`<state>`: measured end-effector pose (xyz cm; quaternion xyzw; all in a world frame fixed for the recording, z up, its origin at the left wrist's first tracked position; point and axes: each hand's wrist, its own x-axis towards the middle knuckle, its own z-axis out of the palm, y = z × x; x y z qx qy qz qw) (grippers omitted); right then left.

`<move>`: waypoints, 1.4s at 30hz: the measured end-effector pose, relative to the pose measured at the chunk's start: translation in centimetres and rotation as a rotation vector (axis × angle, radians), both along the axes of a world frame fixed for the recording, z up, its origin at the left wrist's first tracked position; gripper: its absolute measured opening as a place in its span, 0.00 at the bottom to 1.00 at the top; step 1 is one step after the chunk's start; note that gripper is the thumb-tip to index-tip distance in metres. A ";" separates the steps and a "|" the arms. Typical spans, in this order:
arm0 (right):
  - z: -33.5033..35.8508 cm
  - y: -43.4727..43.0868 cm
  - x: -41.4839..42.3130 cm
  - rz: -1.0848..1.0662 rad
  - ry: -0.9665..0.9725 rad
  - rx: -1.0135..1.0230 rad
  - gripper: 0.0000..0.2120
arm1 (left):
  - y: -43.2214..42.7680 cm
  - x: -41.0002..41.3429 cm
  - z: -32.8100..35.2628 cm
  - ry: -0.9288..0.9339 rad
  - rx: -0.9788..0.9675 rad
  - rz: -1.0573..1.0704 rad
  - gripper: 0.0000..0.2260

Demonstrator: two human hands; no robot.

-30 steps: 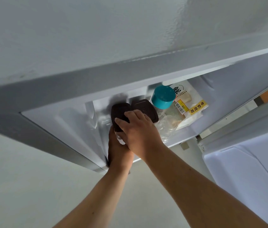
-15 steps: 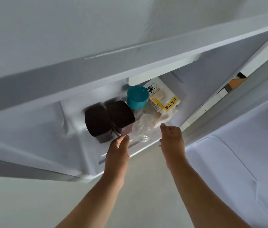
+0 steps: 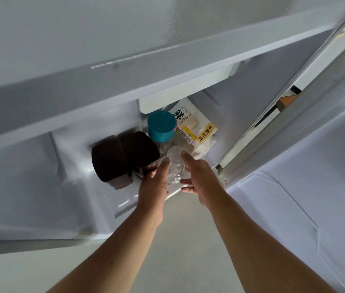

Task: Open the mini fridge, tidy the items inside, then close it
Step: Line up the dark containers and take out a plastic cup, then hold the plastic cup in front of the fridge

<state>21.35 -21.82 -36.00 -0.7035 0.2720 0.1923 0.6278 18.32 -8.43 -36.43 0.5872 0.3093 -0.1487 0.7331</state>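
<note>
Fridge: white mini fridge (image 3: 40,187) is standing open.
Jars: two dark-lidded jars (image 3: 123,159) are sitting left of a teal-capped bottle (image 3: 161,126).
Hands: left hand (image 3: 153,182) and right hand (image 3: 201,178) are cupping a clear plastic cup (image 3: 174,166), seemingly touching it, fingers half-curled.

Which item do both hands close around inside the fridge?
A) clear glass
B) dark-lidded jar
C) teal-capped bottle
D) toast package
A: the left hand and right hand flank the clear glass at the front of the shelf, fingers on either side of it; the teal-capped bottle, the two dark-lidded jars and the toast package sit untouched behind it.
</note>
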 end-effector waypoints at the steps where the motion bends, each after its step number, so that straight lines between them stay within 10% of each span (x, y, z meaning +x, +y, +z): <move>1: 0.0 0.0 0.0 -0.011 0.004 0.010 0.26 | 0.0 0.0 -0.1 0.001 0.005 0.007 0.28; 15: 0.3 0.2 -3.7 -0.120 -0.087 -0.019 0.32 | 0.8 -1.6 0.7 -0.027 -0.012 -0.075 0.18; 29: 2.3 1.7 -11.8 -0.156 -0.136 -0.009 0.32 | 2.7 -8.0 2.8 -0.060 0.085 -0.226 0.38; 42: 5.4 2.2 -22.0 -0.212 -0.186 -0.036 0.28 | 3.0 -17.3 5.5 -0.099 0.087 -0.269 0.23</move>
